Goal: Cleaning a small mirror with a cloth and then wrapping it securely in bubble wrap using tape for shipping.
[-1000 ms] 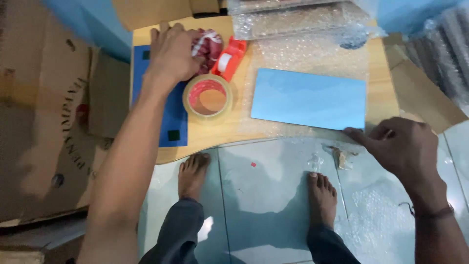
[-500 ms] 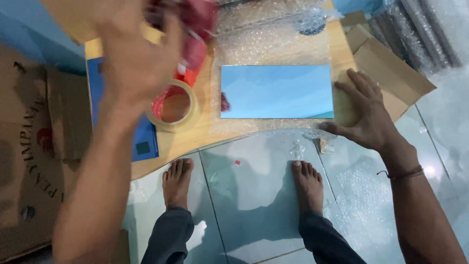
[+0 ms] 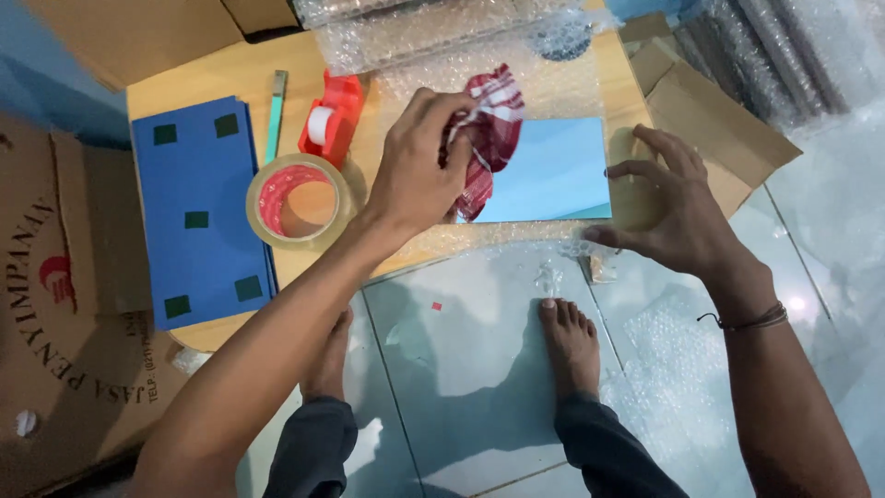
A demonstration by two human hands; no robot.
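Head view, left hand: my left hand (image 3: 417, 180) sits near the centre of the table (image 3: 217, 74), fingers (image 3: 441, 103) closed on a red-and-white checked cloth (image 3: 490, 138), which they pinch at its upper left.
Head view, cloth: bunched, hanging from the grip onto the left end of the mirror panel (image 3: 553, 171); it covers that end.
Head view, mirror panel: flat pale-blue rectangle, lying on bubble wrap (image 3: 442, 41) at about 1 o'clock from the left hand.
Head view, right hand: my right hand (image 3: 673, 207) is at the panel's right edge, 3 o'clock from the cloth; fingers spread and curled, holding nothing, tips at or just off the panel's edge, contact I cannot tell.
Head view, tape roll (image 3: 297, 200): clear packing tape, flat on the table, 9 o'clock of the left hand, near it.
Head view, tape dispenser (image 3: 330, 120): red, just beyond the roll at 12 o'clock.
Head view, blue sheets (image 3: 201, 207): stacked at the table's left end, dark square patches on top.
Head view, floor (image 3: 461, 369): pale tiles below the table edge, my bare feet (image 3: 570, 341) on them.
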